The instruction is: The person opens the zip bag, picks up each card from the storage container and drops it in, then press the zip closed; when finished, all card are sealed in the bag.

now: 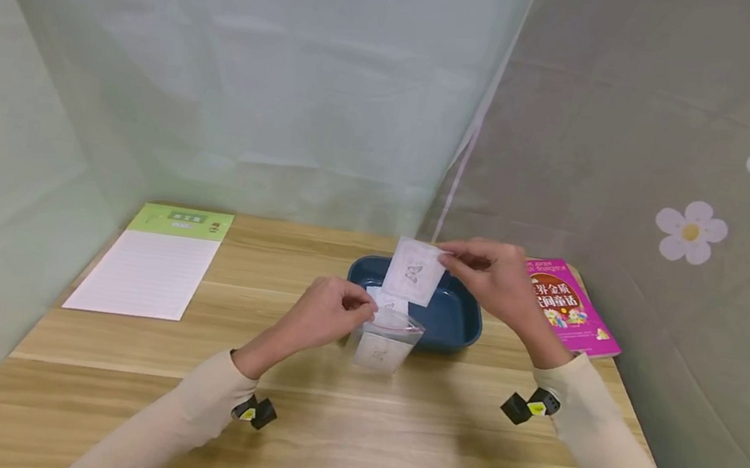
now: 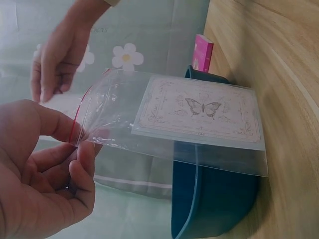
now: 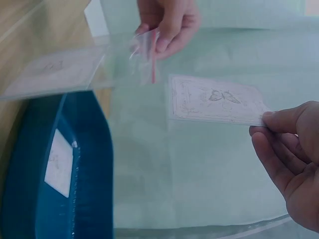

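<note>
Above woodgrain [image 1: 357, 439], left hand [image 1: 323, 313] pinches filmy bag [image 2: 172, 124], right hand [image 1: 496, 280], rectangular card [image 1: 415, 272].

Cream slvs [image 1: 601, 449], blk wrist cams [image 1: 517, 408]

Magenta book [image 1: 579, 314] cover says 童话, flowery curtain [image 1: 611, 138] reads SUMM before getting cut off, notepad [image 1: 145, 272] header's too blurry tbh.
</note>
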Demonstrator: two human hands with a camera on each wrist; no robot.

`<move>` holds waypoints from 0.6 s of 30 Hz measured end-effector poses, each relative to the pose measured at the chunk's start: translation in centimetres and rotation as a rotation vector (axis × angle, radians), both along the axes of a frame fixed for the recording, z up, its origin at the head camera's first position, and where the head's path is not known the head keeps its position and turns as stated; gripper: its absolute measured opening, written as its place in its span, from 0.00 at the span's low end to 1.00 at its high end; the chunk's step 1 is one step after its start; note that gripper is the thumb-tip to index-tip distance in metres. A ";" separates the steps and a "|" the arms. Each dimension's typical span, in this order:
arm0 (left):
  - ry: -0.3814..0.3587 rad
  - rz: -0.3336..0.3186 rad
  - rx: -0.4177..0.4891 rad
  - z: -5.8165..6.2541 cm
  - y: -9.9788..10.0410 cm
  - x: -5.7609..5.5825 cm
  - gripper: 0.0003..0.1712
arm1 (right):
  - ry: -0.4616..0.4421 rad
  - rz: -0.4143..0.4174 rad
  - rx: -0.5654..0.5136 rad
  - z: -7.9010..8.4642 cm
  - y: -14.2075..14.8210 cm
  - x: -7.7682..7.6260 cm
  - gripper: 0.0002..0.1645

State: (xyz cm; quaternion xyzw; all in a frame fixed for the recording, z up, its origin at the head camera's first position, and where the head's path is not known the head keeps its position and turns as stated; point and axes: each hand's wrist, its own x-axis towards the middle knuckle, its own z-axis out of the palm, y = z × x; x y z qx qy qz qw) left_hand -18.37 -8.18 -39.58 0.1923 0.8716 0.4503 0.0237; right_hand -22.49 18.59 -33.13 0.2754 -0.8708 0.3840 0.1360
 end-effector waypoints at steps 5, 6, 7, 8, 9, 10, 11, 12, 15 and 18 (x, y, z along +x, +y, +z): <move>-0.003 -0.001 -0.002 0.1 0.0 0.0 0.08 | 0.068 0.007 -0.026 0.8 -0.1 0.9 0.12; -0.004 -0.001 -0.002 0.1 0.0 0.0 0.08 | 0.081 0.009 -0.029 0.9 -0.1 1.0 0.12; -0.004 -0.001 -0.001 0.1 0.0 0.0 0.08 | 0.094 0.011 -0.032 0.9 -0.1 1.2 0.12; -0.004 -0.002 0.000 0.1 -0.1 0.0 0.08 | 0.103 0.014 -0.034 0.9 -0.1 1.4 0.12; -0.004 -0.002 0.002 0.1 -0.1 0.0 0.08 | 0.109 0.016 -0.037 1.0 -0.1 1.5 0.12; -0.003 -0.001 0.004 0.0 -0.1 0.0 0.08 | 0.113 0.018 -0.038 1.0 -0.1 1.7 0.12; -0.002 0.000 0.006 0.0 -0.1 0.0 0.08 | 0.112 0.019 -0.040 0.9 -0.1 1.9 0.12; 0.000 0.000 0.007 0.0 -0.1 -0.1 0.08 | 0.111 0.020 -0.039 0.9 -0.1 2.0 0.12; 0.003 0.002 0.011 -0.1 -0.1 -0.1 0.08 | 0.106 0.018 -0.039 0.7 -0.2 2.3 0.12; 0.002 0.001 0.014 -0.2 -0.2 -0.1 0.08 | 0.097 0.017 -0.044 0.4 -0.2 2.5 0.12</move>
